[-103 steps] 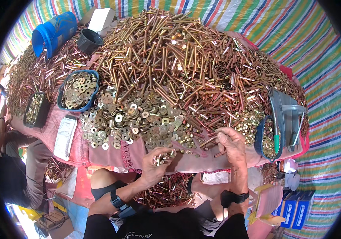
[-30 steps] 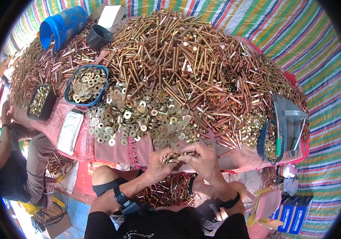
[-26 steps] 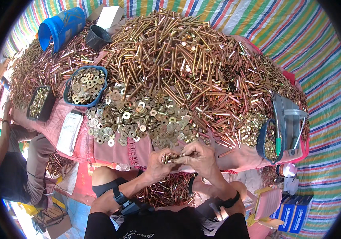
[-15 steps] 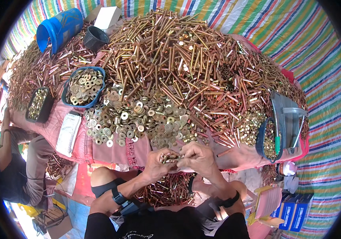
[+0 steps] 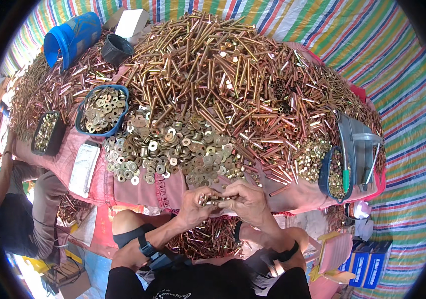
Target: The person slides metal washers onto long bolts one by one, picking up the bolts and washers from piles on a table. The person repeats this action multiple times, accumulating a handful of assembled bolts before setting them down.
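Clasps small metal pieces [image 5: 210, 201] in the curled left hand [image 5: 195, 206] and holds the right hand [image 5: 248, 201] just beside (cannot tell its grip), near loose washers [image 5: 173, 149].

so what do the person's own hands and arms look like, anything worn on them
The left hand and right hand wear no gloves. Both forearms are bare up to black sleeves. A dark, watch-like band circles the left wrist, and a black strap the right. No markings can be made out on the sleeves.
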A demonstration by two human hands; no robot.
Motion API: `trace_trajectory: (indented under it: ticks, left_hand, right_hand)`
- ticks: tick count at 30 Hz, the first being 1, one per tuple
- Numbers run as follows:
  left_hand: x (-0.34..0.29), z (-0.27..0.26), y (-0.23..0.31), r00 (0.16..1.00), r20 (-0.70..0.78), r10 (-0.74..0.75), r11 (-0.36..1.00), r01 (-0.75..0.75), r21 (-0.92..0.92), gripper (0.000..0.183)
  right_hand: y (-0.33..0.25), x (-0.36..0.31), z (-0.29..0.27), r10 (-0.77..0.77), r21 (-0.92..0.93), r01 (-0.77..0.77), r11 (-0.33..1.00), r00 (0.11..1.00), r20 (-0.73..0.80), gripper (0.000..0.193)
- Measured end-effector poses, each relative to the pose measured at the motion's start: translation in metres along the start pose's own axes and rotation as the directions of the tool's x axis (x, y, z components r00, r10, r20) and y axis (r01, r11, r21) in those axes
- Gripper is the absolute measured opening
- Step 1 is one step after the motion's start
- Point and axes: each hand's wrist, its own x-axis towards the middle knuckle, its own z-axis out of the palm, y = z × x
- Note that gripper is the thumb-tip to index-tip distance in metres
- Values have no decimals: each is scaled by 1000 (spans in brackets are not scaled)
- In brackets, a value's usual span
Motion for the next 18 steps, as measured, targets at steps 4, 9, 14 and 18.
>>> trace_trajectory:
  ticks: [4, 9, 14, 18]
  left_hand:
    - [1, 2, -8, 998, -16, 66, 998, -66, -10, 17]
    - [-3, 2, -7, 995, 33, -96, 970, 101, -221, 17]
    - [0, -1, 2, 997, -67, -44, 944, 20, -331, 16]
    - [4, -4, 8, 970, -178, -163, 931, 92, -352, 21]
  right_hand:
    - [-3, -1, -1, 147, 122, -148, 981, 989, 15, 23]
    - [4, -8, 0, 54, -25, -56, 998, 994, -99, 25]
    - [14, -10, -31, 485, 295, -506, 811, 862, 146, 20]
    - [9, -8, -26, 489, -17, -506, 862, 823, 290, 19]
